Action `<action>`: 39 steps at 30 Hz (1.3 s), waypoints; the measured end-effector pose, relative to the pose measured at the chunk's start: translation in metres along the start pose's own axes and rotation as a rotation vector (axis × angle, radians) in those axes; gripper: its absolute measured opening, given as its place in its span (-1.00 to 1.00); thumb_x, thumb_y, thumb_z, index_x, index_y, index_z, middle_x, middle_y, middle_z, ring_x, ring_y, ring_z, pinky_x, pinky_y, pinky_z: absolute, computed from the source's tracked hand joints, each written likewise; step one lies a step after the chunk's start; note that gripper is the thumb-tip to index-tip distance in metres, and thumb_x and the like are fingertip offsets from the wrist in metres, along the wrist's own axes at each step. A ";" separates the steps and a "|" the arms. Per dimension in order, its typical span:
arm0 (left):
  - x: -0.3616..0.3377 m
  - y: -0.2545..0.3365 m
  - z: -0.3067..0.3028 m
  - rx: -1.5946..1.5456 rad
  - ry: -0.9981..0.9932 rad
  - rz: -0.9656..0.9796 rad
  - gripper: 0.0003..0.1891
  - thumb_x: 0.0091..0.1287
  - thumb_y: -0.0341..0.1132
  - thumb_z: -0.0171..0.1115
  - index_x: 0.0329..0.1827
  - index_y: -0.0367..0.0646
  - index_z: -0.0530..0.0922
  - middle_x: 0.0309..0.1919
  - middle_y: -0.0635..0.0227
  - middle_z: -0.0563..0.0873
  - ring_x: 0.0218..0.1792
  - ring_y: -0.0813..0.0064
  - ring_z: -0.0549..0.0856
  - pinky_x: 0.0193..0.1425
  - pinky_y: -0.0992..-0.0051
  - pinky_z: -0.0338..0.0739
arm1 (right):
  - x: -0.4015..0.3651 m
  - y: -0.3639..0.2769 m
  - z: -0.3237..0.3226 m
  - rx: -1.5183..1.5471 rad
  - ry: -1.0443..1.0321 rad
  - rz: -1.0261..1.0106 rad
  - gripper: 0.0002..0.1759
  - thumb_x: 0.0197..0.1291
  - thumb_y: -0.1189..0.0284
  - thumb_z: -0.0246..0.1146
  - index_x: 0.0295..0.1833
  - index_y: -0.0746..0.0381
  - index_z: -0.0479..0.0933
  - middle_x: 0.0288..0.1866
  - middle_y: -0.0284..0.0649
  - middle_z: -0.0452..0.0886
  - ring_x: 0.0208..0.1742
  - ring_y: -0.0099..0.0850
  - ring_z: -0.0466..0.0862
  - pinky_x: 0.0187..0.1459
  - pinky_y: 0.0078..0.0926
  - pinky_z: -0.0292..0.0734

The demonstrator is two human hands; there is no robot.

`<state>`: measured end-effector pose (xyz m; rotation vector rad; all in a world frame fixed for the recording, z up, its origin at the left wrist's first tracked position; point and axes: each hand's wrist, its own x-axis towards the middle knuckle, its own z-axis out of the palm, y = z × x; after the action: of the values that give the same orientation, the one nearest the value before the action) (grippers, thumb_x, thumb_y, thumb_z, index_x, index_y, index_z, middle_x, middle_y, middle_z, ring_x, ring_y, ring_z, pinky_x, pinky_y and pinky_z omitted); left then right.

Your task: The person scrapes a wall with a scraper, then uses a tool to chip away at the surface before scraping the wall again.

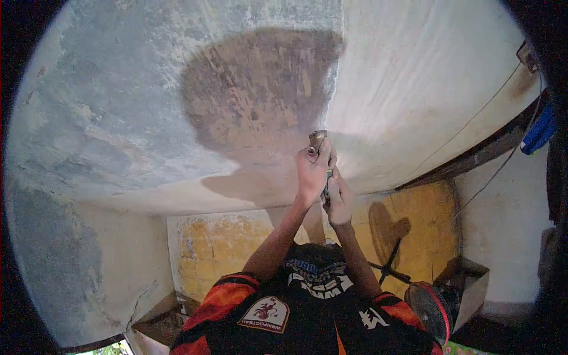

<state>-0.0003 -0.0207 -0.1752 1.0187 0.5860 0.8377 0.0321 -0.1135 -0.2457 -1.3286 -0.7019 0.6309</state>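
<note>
My left hand (312, 171) is raised against the wall, its fingers closed at a small brown box (318, 137) set in the plaster. A small ring-shaped piece (311, 152) shows by its thumb; what the fingers grip is mostly hidden. Just below and to the right, my right hand (338, 195) is wrapped round a slim dark-handled tool (326, 188) with a yellowish band near its upper end. The tip of that tool is covered by my left hand, so its kind does not show. Both hands are close together, nearly touching.
The wall (266, 89) is patchy grey on the left and whitish on the right. A fan (429, 310) with a red rim stands at lower right. A thin cable (473, 118) hangs from a wall fitting (525, 56); blue cloth (538, 130) hangs near it.
</note>
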 end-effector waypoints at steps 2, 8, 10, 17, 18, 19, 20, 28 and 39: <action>0.002 0.003 0.001 -0.002 -0.012 0.012 -0.65 0.51 -0.24 0.09 -0.49 -0.18 0.42 -0.69 0.42 0.47 -0.76 0.59 0.47 -0.71 0.53 0.32 | 0.000 -0.007 0.004 -0.011 0.032 -0.006 -0.37 0.49 0.08 -0.06 0.45 0.30 0.27 -0.57 -0.51 0.35 -0.64 -0.74 0.27 -0.62 -0.73 0.15; 0.005 0.040 0.019 0.016 -0.013 0.027 -0.66 0.51 -0.25 0.10 -0.48 -0.19 0.43 -0.67 0.43 0.48 -0.76 0.60 0.47 -0.72 0.54 0.32 | 0.008 -0.065 0.009 -0.047 0.031 0.007 -0.41 0.48 0.08 -0.06 0.36 0.33 0.35 -0.55 -0.52 0.37 -0.61 -0.74 0.29 -0.60 -0.73 0.16; -0.001 0.012 0.007 0.005 0.023 -0.016 -0.68 0.51 -0.25 0.10 -0.46 -0.19 0.43 -0.66 0.43 0.49 -0.75 0.60 0.47 -0.71 0.54 0.32 | -0.004 -0.024 0.000 -0.047 0.024 0.054 -0.43 0.48 0.09 -0.05 0.33 0.33 0.37 -0.54 -0.51 0.39 -0.60 -0.74 0.31 -0.58 -0.73 0.18; -0.002 -0.002 0.000 -0.005 -0.009 0.003 -0.74 0.50 -0.30 0.11 -0.40 -0.21 0.43 -0.64 0.42 0.49 -0.71 0.60 0.48 -0.67 0.53 0.36 | -0.007 -0.004 -0.006 -0.050 0.056 0.061 -0.44 0.48 0.14 -0.03 0.35 0.34 0.36 -0.50 -0.47 0.44 -0.57 -0.72 0.35 -0.55 -0.71 0.21; -0.002 -0.002 0.000 -0.032 -0.020 -0.001 -0.74 0.50 -0.30 0.11 -0.40 -0.21 0.43 -0.64 0.42 0.49 -0.70 0.59 0.49 -0.66 0.53 0.37 | -0.006 -0.003 -0.008 -0.090 0.041 0.066 -0.44 0.48 0.15 -0.03 0.37 0.35 0.35 -0.50 -0.47 0.44 -0.57 -0.72 0.35 -0.55 -0.71 0.21; -0.002 0.000 0.001 -0.035 -0.026 0.004 -0.74 0.50 -0.31 0.10 -0.40 -0.21 0.43 -0.64 0.41 0.50 -0.70 0.59 0.49 -0.66 0.53 0.37 | -0.006 -0.003 -0.007 -0.089 0.052 0.048 -0.45 0.48 0.15 -0.03 0.35 0.35 0.36 -0.50 -0.47 0.44 -0.57 -0.71 0.35 -0.55 -0.71 0.21; -0.004 0.003 0.003 -0.040 -0.029 0.009 -0.73 0.50 -0.31 0.10 -0.41 -0.21 0.43 -0.64 0.40 0.50 -0.70 0.59 0.49 -0.66 0.52 0.37 | -0.006 -0.008 -0.006 -0.089 0.061 0.031 -0.46 0.48 0.16 -0.04 0.34 0.35 0.37 -0.50 -0.47 0.44 -0.56 -0.71 0.35 -0.55 -0.71 0.21; -0.001 0.014 0.007 0.003 -0.023 -0.008 -0.66 0.51 -0.26 0.09 -0.47 -0.22 0.44 -0.68 0.38 0.49 -0.71 0.56 0.50 -0.64 0.52 0.36 | -0.007 -0.043 0.001 -0.082 0.054 0.096 -0.54 0.50 0.24 -0.06 0.30 0.31 0.43 -0.53 -0.46 0.41 -0.57 -0.70 0.34 -0.55 -0.67 0.22; 0.007 0.040 0.017 -0.018 -0.089 0.122 -0.63 0.51 -0.25 0.10 -0.53 -0.18 0.42 -0.69 0.43 0.48 -0.70 0.60 0.49 -0.63 0.55 0.32 | 0.012 -0.062 0.005 -0.180 0.073 -0.086 -0.48 0.48 0.26 -0.04 0.43 0.29 0.34 -0.57 -0.48 0.35 -0.57 -0.70 0.29 -0.53 -0.66 0.19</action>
<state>0.0037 -0.0122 -0.1326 1.0774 0.4434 0.8983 0.0368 -0.1095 -0.1826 -1.4709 -0.7660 0.4561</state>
